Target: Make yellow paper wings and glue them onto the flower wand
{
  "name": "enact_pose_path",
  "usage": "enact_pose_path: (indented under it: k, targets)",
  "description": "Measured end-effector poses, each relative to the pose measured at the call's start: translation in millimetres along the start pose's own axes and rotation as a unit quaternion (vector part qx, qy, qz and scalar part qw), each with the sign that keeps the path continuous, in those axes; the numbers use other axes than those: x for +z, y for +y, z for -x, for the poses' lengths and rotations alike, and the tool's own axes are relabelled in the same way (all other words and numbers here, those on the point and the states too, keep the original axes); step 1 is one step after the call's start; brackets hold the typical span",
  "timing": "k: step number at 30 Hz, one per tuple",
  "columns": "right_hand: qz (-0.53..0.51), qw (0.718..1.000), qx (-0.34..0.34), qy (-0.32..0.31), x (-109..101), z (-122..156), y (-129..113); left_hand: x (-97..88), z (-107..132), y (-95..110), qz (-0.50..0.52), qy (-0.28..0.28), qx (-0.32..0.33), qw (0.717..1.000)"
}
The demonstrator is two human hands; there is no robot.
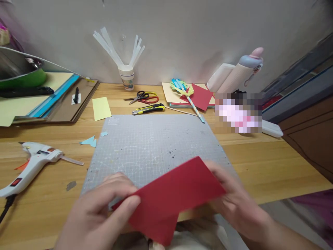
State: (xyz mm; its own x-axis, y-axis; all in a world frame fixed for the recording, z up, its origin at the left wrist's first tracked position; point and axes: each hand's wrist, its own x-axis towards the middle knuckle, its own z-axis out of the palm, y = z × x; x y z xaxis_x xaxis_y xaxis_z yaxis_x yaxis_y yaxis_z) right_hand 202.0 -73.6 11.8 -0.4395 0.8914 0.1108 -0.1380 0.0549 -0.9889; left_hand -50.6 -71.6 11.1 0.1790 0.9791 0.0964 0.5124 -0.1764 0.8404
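A red sheet of paper [177, 187], folded so that one part hangs lower, is held in the air above the near edge of the cutting mat [156, 139]. My left hand [101, 205] pinches its left end, thumb on top and fingers beneath. At the right end is my right hand [234, 201], blurred, with its fingers curled behind the paper and partly hidden by it.
A white glue gun [39, 163] lies at left. Behind the mat are a utility knife [148, 109], scissors [140, 97], a paper cup of glue sticks [126, 78] and a paper flower [182, 86] on coloured sheets. A green pan [23, 76] stands far left.
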Motion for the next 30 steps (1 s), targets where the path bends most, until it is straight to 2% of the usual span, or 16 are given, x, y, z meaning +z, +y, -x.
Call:
enact_pose_path:
  k: [1, 3, 6, 8, 11, 14, 16, 20, 24, 30]
  targets:
    - [-0.036, 0.997, 0.064, -0.002, 0.1, -4.7, 2.7, 3.5, -7.6, 4.5, 0.009, -0.046, -0.032, 0.998]
    - [-0.045, 0.988, 0.142, 0.032, -1.6, -16.4, 9.3, 9.1, -19.3, 8.0, -0.005, -0.091, -0.057, 0.994]
    - [0.029, 0.981, 0.17, 0.092, -5.0, -34.7, 16.8, 13.1, -27.3, 3.7, -0.048, -0.137, -0.066, 0.987]
    - [0.063, 0.98, 0.169, 0.087, -5.6, -45.0, 18.0, 13.5, -30.5, 1.5, -0.06, -0.134, -0.071, 0.987]
    - [0.08, 0.982, 0.164, 0.048, -2.1, -57.8, 14.9, 12.9, -39.3, 6.8, -0.043, -0.097, -0.078, 0.991]
    - [0.088, 0.984, 0.156, 0.007, 4.6, -69.2, 9.8, 12.4, -53.0, 18.2, -0.027, -0.125, -0.062, 0.99]
    - [0.111, 0.985, 0.129, 0.004, 8.4, -76.1, 7.9, 12.5, -61.1, 23.8, -0.041, -0.129, -0.045, 0.99]
    - [0.147, 0.987, 0.057, 0.011, 10.5, -85.1, 11.9, 14.4, -67.8, 25.3, -0.074, -0.108, -0.031, 0.991]
    - [0.094, 0.993, 0.054, 0.051, 5.3, -85.0, 20.8, 15.6, -66.2, 20.0, -0.085, -0.114, -0.053, 0.988]
    - [0.053, 0.989, 0.052, 0.125, -14.4, -81.9, 25.3, 14.5, -62.6, 11.5, -0.089, -0.132, -0.083, 0.984]
